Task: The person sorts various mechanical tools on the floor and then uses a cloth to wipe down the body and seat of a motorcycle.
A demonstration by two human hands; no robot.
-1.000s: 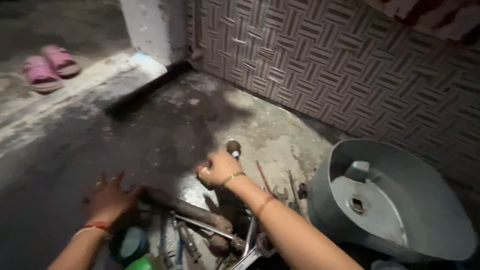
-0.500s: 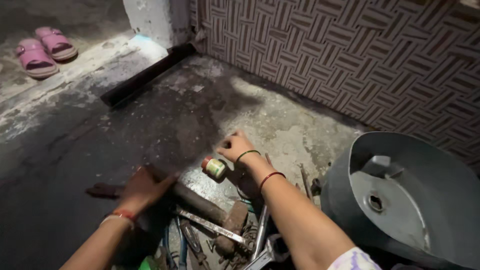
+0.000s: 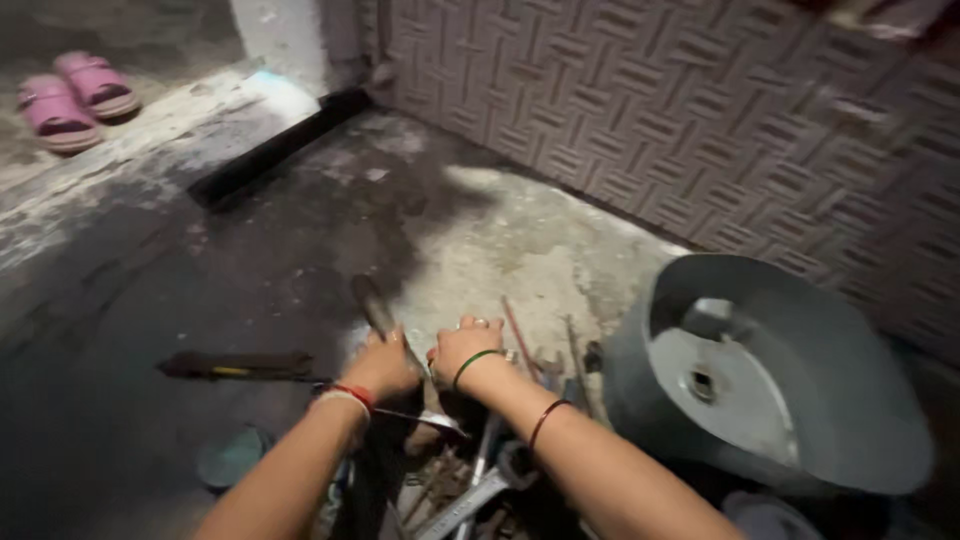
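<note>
Both hands have drawn together since the earlier frame: left hand [image 3: 383, 366] now closes its grip on the hammer handle [image 3: 374, 305], which angles up off the floor [image 3: 150, 300]. Right hand [image 3: 465, 348] rests curled just beside it above scattered wrenches [image 3: 470, 500]; whether its grip holds anything cannot be told. Grey metal tub [image 3: 800, 400] lies to the right.

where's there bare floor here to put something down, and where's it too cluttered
Bare floor lies ahead of both hands, between the black bar, the patterned wall and the grey metal drum. More lies on the left, beyond the flat tool. It is crowded under the left hand and right hand, where the wrenches pile up beside the drum.
</note>
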